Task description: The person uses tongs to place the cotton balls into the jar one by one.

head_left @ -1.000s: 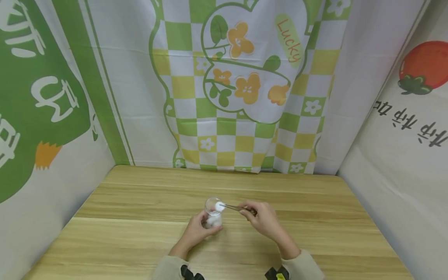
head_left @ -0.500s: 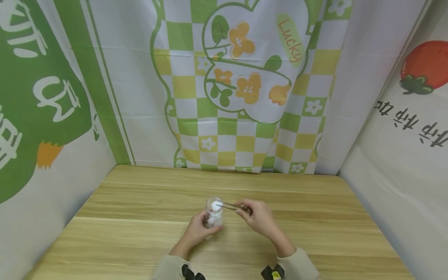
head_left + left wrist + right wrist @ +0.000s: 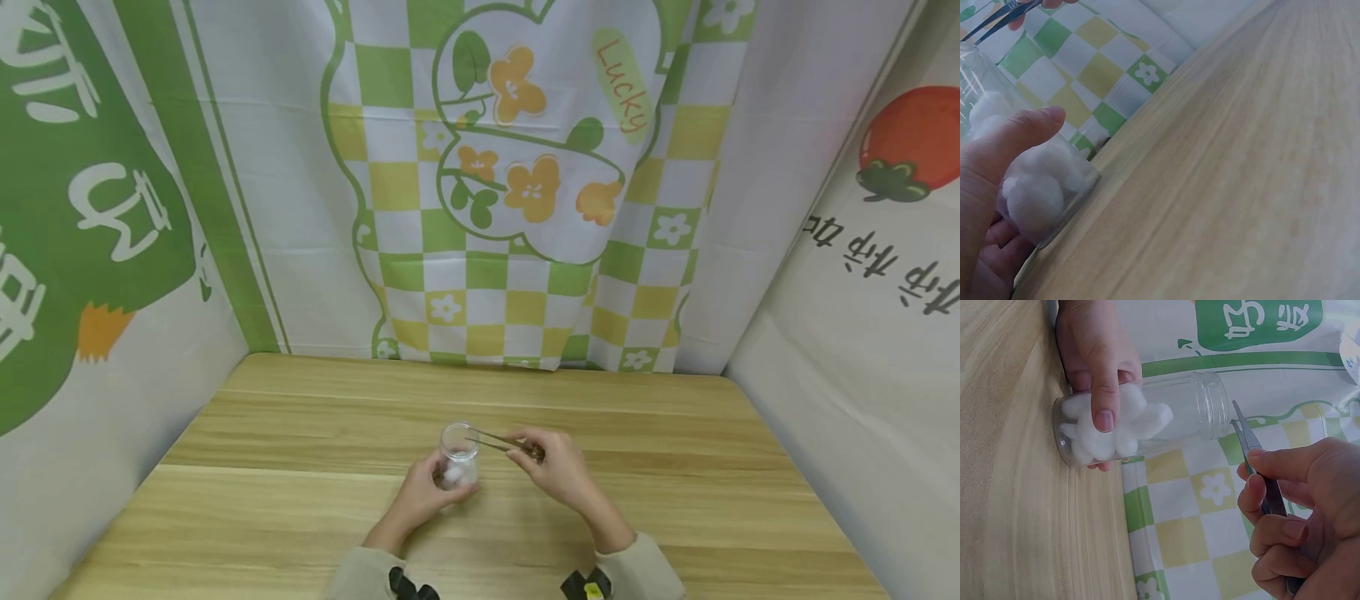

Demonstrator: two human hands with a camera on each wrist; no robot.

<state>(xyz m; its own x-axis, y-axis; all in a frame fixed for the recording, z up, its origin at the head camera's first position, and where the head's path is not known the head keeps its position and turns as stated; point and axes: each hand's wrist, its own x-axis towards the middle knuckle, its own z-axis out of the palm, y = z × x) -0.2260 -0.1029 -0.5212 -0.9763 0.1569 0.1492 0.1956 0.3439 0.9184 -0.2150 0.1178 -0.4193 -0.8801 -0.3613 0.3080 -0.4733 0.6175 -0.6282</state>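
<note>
My left hand [image 3: 422,497] grips a clear glass jar [image 3: 460,451] standing upright on the table, thumb across its near side. Several white cotton balls [image 3: 1094,428] lie in the jar's lower part; its mouth has no lid on it. In my right hand [image 3: 555,471] I pinch a pair of tweezers [image 3: 501,441], dark at the grip and bare metal toward the points. Their tips are slightly apart, just at the jar's rim, with nothing between them. The right wrist view shows the tips beside the mouth of the jar, above the cotton.
The wooden table [image 3: 300,425] spreads around both hands. Behind it hangs a green, yellow and white checked curtain [image 3: 480,275]. Printed cloth walls [image 3: 840,367] close in the left and right sides.
A cotton ball held in the tweezers has moved left over the jar's mouth, been let go, and dropped inside. The tweezers' tips have spread apart. My left hand has stayed on the jar.
</note>
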